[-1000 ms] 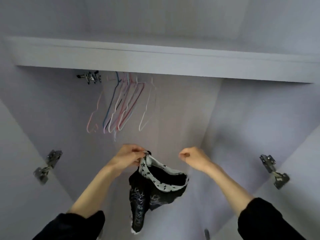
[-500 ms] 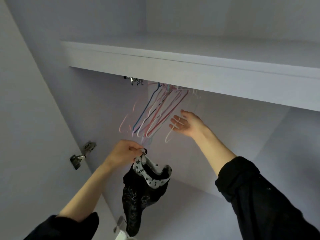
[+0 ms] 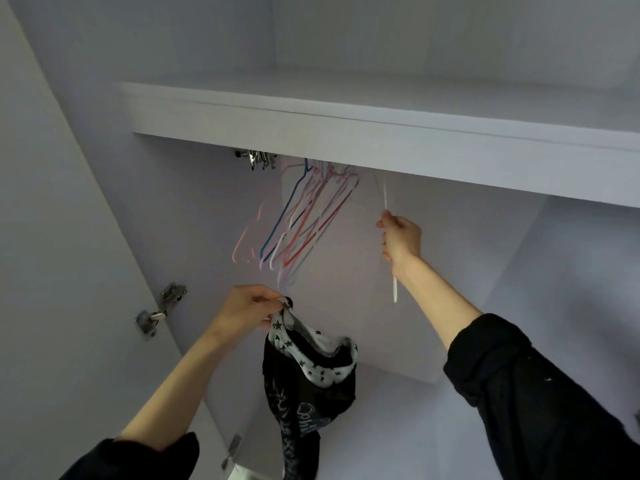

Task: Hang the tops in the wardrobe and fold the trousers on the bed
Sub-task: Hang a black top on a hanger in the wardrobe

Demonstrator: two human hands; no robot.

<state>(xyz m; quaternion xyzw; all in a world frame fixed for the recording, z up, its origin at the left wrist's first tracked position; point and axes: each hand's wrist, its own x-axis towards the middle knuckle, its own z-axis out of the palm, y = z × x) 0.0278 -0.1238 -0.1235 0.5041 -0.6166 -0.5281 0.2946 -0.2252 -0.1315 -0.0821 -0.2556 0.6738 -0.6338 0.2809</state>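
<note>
Head view shows the hanging barely begun; the left hand [image 3: 247,311] pinches the black star-trimmed top [image 3: 308,372] by its neckline below the rail, the right hand's [image 3: 401,239] fingers grip a white hanger [image 3: 390,237]; no trousers or bed visible.

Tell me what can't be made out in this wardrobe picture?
- Rail and hanger hooks: hidden behind the shelf front, head view.
- White hanger in the right hand: thin and partly covered by the fingers, shape unclear.
- Coloured hangers: blurred, uncountable.
- Black top in the left hand: bunched, lower part cut off by the bottom edge.
</note>
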